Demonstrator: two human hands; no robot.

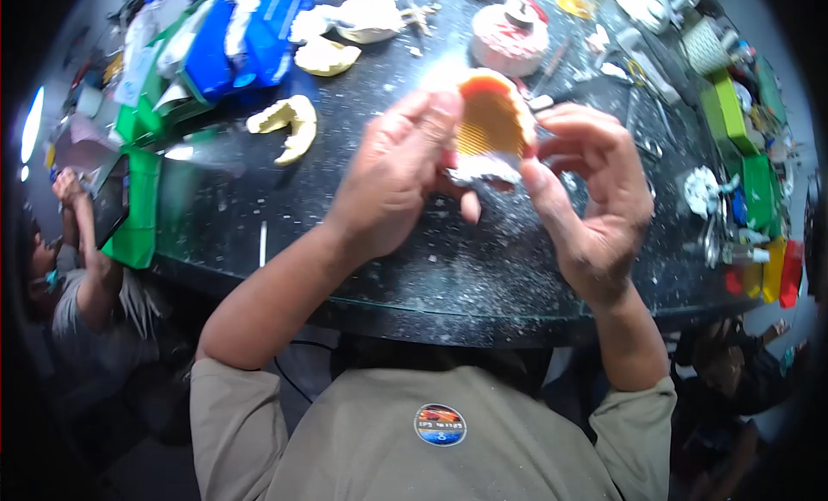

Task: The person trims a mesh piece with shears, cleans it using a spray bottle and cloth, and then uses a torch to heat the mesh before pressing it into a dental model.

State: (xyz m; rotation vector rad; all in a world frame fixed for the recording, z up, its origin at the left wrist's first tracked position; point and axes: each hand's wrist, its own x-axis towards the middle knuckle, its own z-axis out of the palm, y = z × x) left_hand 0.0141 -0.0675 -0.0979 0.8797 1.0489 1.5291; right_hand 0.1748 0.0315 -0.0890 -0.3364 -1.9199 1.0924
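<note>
Between both hands, above the dark tabletop, I hold a denture plate [490, 128] with a golden mesh-patterned inner face and a pinkish-orange rim. A ragged whitish edge shows along its lower side. My left hand [388, 169] pinches the left edge between thumb and fingers. Closed on the right edge is my right hand [599, 191], its thumb low and its fingers curled above. Part of the plate's sides is covered by the fingers. A pale yellow horseshoe-shaped plaster piece [297, 128] lies on the table left of my left hand.
White dust and crumbs litter the black table [345, 292]. Beyond the plate stands a round pink-and-white pot [509, 42]. Plaster casts [369, 18] lie at the back. Blue bins [211, 57] and a green bin [136, 212] stand left; colored bins [763, 268] line the right. Other people sit at both sides.
</note>
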